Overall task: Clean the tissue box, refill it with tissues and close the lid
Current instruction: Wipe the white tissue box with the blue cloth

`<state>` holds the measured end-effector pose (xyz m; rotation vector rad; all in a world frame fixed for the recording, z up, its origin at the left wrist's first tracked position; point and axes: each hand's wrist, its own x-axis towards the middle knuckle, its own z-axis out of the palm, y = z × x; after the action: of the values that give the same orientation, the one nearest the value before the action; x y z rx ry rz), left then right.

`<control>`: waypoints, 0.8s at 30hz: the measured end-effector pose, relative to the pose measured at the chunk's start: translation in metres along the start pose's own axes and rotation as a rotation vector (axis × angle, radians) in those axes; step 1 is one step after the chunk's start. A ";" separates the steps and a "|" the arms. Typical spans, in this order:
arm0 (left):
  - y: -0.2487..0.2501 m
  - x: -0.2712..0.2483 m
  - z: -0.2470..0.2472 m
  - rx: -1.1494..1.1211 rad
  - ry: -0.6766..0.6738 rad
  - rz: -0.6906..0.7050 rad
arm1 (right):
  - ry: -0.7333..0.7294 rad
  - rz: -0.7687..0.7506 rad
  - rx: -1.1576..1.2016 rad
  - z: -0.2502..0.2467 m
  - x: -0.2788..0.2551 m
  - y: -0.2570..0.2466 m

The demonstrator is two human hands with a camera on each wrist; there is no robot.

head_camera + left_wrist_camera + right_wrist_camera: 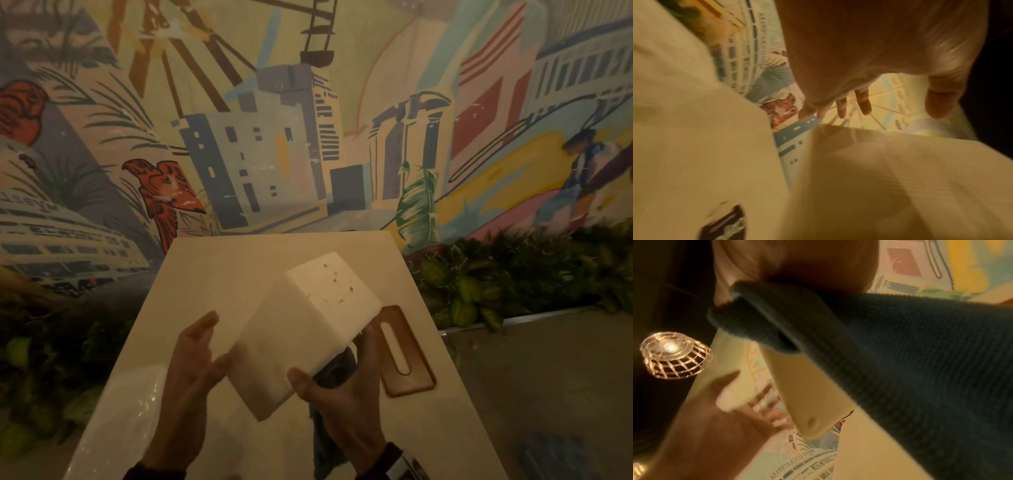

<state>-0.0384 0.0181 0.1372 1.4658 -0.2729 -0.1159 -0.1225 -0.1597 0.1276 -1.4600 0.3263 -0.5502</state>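
The white tissue box [308, 329] is lifted off the table and tilted, and its upper face carries dark specks. My right hand [322, 383] grips its lower right side, thumb on the near face, with a dark blue cloth [335, 366] pressed between palm and box. My left hand [219, 339] is beside the box's left face with its fingers straight and spread, the thumb near the edge. In the right wrist view the cloth [900, 353] drapes over the box [807, 394]. In the left wrist view the left fingers [865, 104] stretch out above the box [879, 178].
A wooden lid [400, 349] with a long slot lies flat on the cream table [222, 267], right of the box. A plastic-wrapped tissue pack [133, 394] sits at the near left. Green plants [513, 274] line both sides, below a painted wall.
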 end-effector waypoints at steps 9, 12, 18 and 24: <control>0.038 -0.001 0.042 0.000 -0.136 0.167 | -0.089 -0.013 -0.130 0.006 -0.016 -0.004; 0.032 -0.001 0.039 -0.094 -0.107 0.099 | -0.206 0.183 -0.128 0.003 -0.013 -0.014; 0.019 -0.001 0.027 -0.128 -0.062 0.089 | -0.068 0.550 -0.057 -0.050 -0.008 -0.036; 0.018 -0.004 0.030 -0.094 -0.112 0.100 | 0.262 -0.356 -0.340 -0.033 0.003 -0.110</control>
<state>-0.0515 -0.0076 0.1574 1.3522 -0.4266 -0.1285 -0.1546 -0.1913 0.2330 -1.7923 0.3809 -1.0162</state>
